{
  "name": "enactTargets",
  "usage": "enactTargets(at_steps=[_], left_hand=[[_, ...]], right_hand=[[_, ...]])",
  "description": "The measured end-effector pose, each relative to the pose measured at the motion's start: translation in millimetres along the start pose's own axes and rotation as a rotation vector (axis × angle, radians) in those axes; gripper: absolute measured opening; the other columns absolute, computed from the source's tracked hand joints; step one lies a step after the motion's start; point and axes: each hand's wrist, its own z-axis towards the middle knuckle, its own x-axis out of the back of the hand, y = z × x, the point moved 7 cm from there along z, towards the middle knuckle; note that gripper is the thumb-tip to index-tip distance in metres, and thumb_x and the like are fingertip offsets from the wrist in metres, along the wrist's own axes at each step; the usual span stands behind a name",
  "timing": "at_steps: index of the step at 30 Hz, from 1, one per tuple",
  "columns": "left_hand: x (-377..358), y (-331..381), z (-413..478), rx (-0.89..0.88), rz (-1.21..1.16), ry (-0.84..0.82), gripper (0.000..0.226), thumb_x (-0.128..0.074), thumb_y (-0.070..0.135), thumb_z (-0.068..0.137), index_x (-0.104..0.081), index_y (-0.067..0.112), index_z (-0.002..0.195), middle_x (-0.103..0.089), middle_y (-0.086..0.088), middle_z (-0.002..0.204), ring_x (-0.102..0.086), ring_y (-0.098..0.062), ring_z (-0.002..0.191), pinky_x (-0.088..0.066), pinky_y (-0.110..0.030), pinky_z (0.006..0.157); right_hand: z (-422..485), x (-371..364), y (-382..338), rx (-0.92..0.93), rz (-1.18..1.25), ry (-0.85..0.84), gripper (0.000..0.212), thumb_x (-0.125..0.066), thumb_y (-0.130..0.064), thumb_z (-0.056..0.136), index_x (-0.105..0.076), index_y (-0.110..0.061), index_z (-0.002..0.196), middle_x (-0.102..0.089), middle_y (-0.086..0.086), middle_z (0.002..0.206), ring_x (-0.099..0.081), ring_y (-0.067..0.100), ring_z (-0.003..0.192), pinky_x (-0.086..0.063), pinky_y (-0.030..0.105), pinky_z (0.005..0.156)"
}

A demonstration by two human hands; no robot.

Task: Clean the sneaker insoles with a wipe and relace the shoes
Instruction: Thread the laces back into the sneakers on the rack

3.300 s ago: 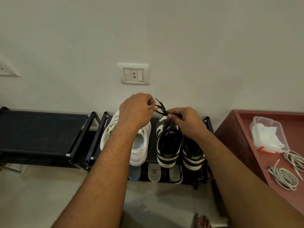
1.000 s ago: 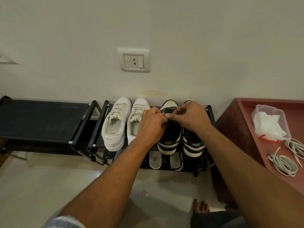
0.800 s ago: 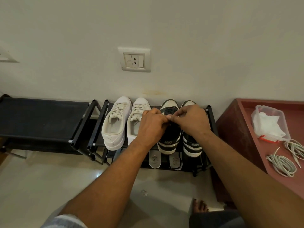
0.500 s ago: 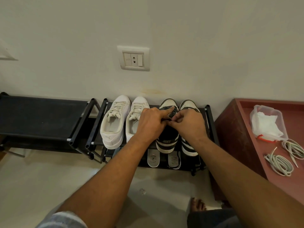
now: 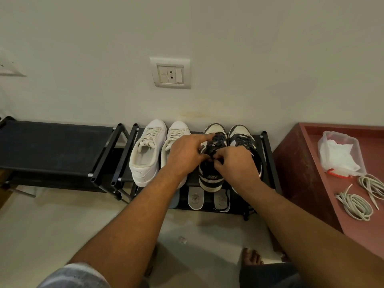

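Two pairs of sneakers stand on a black shoe rack (image 5: 268,154) against the wall. The white pair (image 5: 145,154) is laced and sits on the left. The black-and-white pair is on the right. Both my hands work over the left black-and-white sneaker (image 5: 211,177). My left hand (image 5: 185,154) and my right hand (image 5: 234,163) pinch its black lace (image 5: 216,145) at the top of the tongue. The other black-and-white sneaker (image 5: 239,134) is partly hidden behind my right hand. Pale insoles (image 5: 195,198) lie on the rack's lower shelf.
A second black rack (image 5: 52,146) stands to the left. On the right, a reddish table (image 5: 307,183) holds a clear box of white wipes (image 5: 338,156) and coiled pale laces (image 5: 355,204). A wall socket (image 5: 170,73) is above the shoes. My bare foot (image 5: 252,256) rests on the floor.
My hands came down from holding the lace ends up in the air and now pinch the lace low on the sneaker's tongue. The right black-and-white sneaker's toe has come into sight.
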Motion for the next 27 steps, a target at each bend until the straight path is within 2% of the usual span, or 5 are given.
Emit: enactTargets(at_steps=[7,11,21,25,27], left_hand=[[-5.7,-8.4,-2.5,0.162,-0.007,-0.006,0.043,-0.089,0.035,0.083,-0.076,0.037,0.124,-0.071,0.017,0.091,-0.066,-0.008,0.088,-0.052,-0.030,0.078],[-9.5,-12.4,1.0,0.213,-0.062,-0.026,0.033,-0.089,0.031,0.083,-0.080,0.034,0.114,-0.074,0.017,0.088,-0.066,-0.002,0.085,-0.051,-0.024,0.077],[-7.2,-30.0,4.4,0.222,-0.180,-0.125,0.031,-0.089,0.019,0.080,-0.082,0.031,0.108,-0.078,0.015,0.085,-0.062,0.010,0.068,-0.044,-0.016,0.069],[-7.8,-30.0,6.2,0.190,-0.218,-0.186,0.031,-0.092,0.018,0.080,-0.082,0.029,0.107,-0.079,0.015,0.088,-0.063,0.014,0.068,-0.042,-0.013,0.070],[-6.6,-27.7,6.5,0.180,-0.217,-0.193,0.030,-0.091,0.016,0.081,-0.082,0.029,0.107,-0.079,0.015,0.090,-0.065,0.011,0.073,-0.042,-0.011,0.070]], right_hand=[[8.0,-12.5,-12.0,0.028,-0.349,-0.099,0.011,-0.061,-0.017,0.096,-0.072,-0.018,0.095,-0.057,-0.001,0.074,-0.061,0.022,0.071,-0.055,0.035,0.063],[16.2,-17.5,-13.2,0.012,-0.442,-0.127,0.012,-0.057,-0.010,0.099,-0.069,-0.013,0.101,-0.067,0.007,0.089,-0.068,0.027,0.085,-0.055,0.037,0.068],[19.9,-34.5,-14.9,-0.060,-0.330,-0.194,0.016,-0.055,-0.018,0.100,-0.068,-0.013,0.108,-0.068,0.005,0.095,-0.068,0.027,0.089,-0.055,0.041,0.075],[13.7,-50.0,-9.8,0.011,-0.377,-0.472,0.026,-0.043,-0.027,0.103,-0.056,-0.016,0.123,-0.068,0.002,0.117,-0.062,0.025,0.117,-0.024,0.060,0.116],[18.3,-54.2,-5.0,0.005,-0.408,-0.510,0.033,-0.041,-0.029,0.104,-0.054,-0.018,0.132,-0.067,0.000,0.124,-0.058,0.023,0.126,-0.001,0.069,0.120]])
